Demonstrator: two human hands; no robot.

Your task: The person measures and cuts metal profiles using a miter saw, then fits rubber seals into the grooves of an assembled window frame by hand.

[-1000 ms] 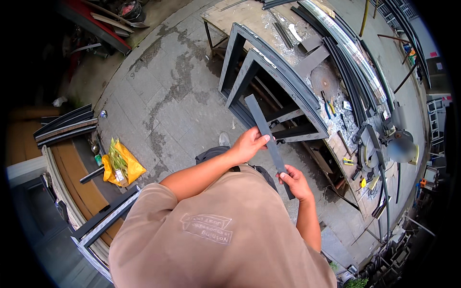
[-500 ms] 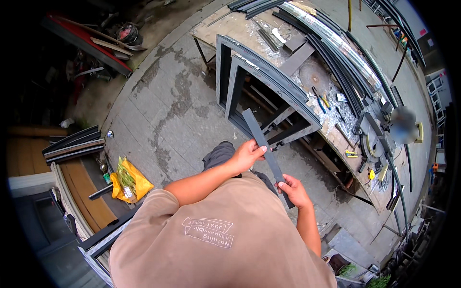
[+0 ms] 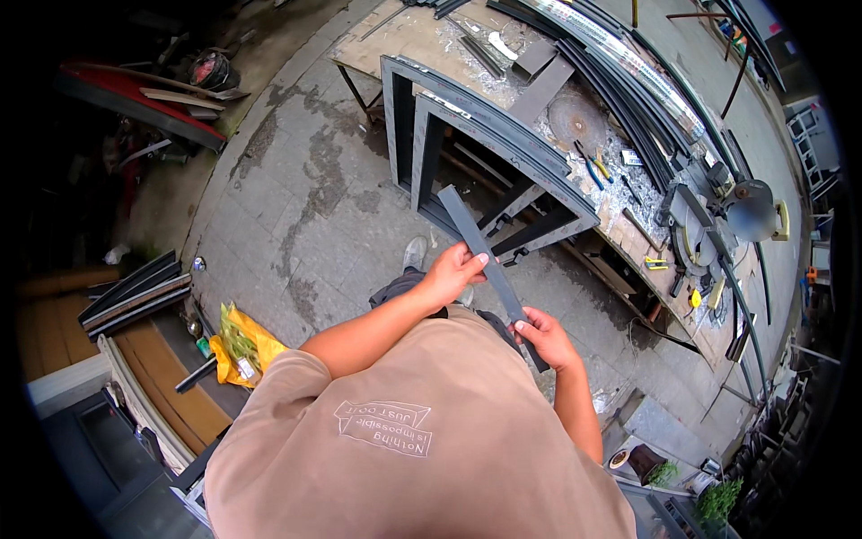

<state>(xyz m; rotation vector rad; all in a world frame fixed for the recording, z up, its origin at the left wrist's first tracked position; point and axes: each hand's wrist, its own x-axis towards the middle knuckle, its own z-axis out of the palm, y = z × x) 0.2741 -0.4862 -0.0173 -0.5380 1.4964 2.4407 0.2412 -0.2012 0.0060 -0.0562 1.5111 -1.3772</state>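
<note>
Both my hands grip one flat grey metal strip (image 3: 466, 220), held slantwise in front of my body. My left hand (image 3: 452, 274) pinches it near the middle, thumb on top. Lower down, my right hand (image 3: 546, 338) closes round the strip close to its near end. Just beyond the strip's far end stand two dark grey window frames (image 3: 492, 135), upright and leaning against the workbench (image 3: 368, 43). The strip overlaps the lower part of these frames in view; whether it touches them I cannot tell.
On the bench lie long dark profiles (image 3: 620, 108), pliers (image 3: 590, 168) and a cutting saw (image 3: 696, 238). A yellow bag (image 3: 260, 340) and a stack of profiles (image 3: 135, 296) are at left. A red-edged board (image 3: 144, 101) lies far left. Paving (image 3: 296, 207) stretches between.
The whole view has shifted, the bench and frames sitting further left and higher. My left shoe now shows beside my leg. Both hands keep their hold on the strip.
</note>
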